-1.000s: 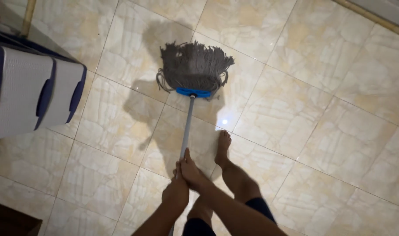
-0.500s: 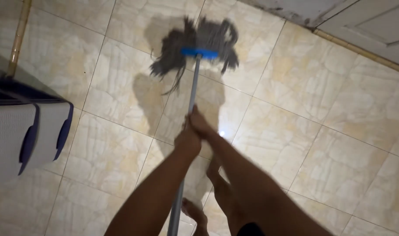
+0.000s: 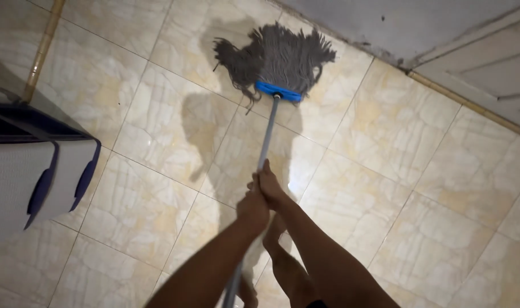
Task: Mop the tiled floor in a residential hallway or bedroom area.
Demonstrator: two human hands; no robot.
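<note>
A mop with a grey string head [image 3: 280, 57] and a blue clamp [image 3: 278, 91] lies spread on the cream tiled floor, close to the far wall. Its grey metal handle [image 3: 266, 140] runs down toward me. My right hand [image 3: 269, 188] is shut around the handle, highest on the pole. My left hand [image 3: 252, 208] grips the same handle just below, touching the right hand. Both forearms reach in from the bottom edge. My bare foot [image 3: 274, 234] stands on the tiles under my arms.
A white plastic drawer unit with dark blue handles [image 3: 40, 177] stands at the left edge. A grey wall base [image 3: 385, 23] and a pale door with a wooden threshold strip [image 3: 476, 68] run along the top right. Marbled tiles [image 3: 442, 228] stretch to the right.
The mop head has been pushed farther away, up to the wall, with the strands now spread ahead of the blue clamp. My arms have stretched out with it.
</note>
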